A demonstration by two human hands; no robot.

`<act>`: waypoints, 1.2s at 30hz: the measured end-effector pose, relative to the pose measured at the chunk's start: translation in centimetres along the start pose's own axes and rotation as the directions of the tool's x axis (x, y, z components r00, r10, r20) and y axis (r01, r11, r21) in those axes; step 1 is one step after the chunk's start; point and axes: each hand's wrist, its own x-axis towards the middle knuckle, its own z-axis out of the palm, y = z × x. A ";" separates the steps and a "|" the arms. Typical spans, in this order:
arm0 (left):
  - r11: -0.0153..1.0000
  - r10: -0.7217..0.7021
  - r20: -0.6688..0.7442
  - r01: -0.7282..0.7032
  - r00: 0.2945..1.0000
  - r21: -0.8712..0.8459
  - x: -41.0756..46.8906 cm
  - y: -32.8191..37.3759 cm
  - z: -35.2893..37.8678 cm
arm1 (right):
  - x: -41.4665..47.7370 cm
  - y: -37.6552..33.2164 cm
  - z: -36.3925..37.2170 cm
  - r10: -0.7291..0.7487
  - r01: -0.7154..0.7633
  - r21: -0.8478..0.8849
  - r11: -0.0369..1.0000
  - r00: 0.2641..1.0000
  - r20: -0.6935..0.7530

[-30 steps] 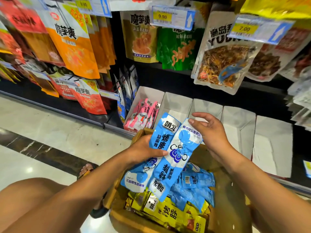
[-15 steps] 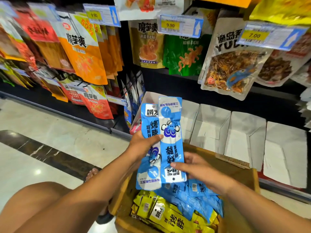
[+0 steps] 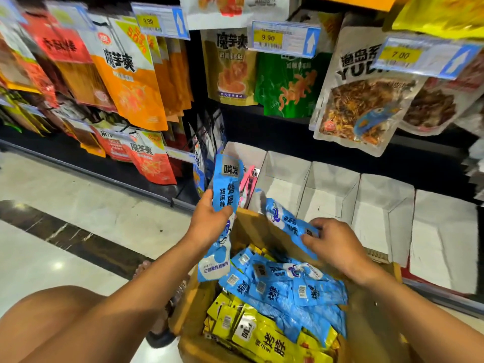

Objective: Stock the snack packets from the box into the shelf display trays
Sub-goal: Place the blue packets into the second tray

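Observation:
My left hand (image 3: 209, 221) grips a long blue snack packet (image 3: 225, 195) upright, just above the left edge of the cardboard box (image 3: 251, 226). My right hand (image 3: 335, 244) pinches a second blue packet (image 3: 285, 221) by its lower end and holds it tilted over the box's far rim. Inside the box lie several blue packets (image 3: 288, 284) and yellow packets (image 3: 262, 336). Behind the box stands a row of white display trays (image 3: 330, 195); the leftmost tray (image 3: 243, 153) holds pink packets (image 3: 250, 182).
Hanging snack bags (image 3: 131, 82) and price tags (image 3: 282, 38) fill the shelves above the trays. A pale tiled floor (image 3: 65, 205) with a dark stripe lies to the left. My bare knee (image 3: 52, 323) is at the lower left, beside the box.
The two blue packets were held together in front of me; now they are apart, one in each hand. My right hand has swung its packet rightward and tilted it toward the trays.

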 end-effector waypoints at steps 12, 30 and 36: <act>0.988 0.141 0.204 -0.152 0.969 0.036 -1.2 1.0 1.4 | 0.7 -2.2 -3.8 -0.083 0.121 0.722 0.681 0.993 -0.089; 0.923 -0.143 0.310 0.240 0.940 -0.302 -1.4 1.8 4.8 | 1.1 -3.4 -1.0 0.105 -0.150 0.861 0.486 0.988 0.113; 0.936 -0.127 0.242 0.197 0.962 -0.292 -0.1 3.0 5.2 | 1.2 -4.1 0.5 0.071 -0.194 0.781 0.593 0.979 0.190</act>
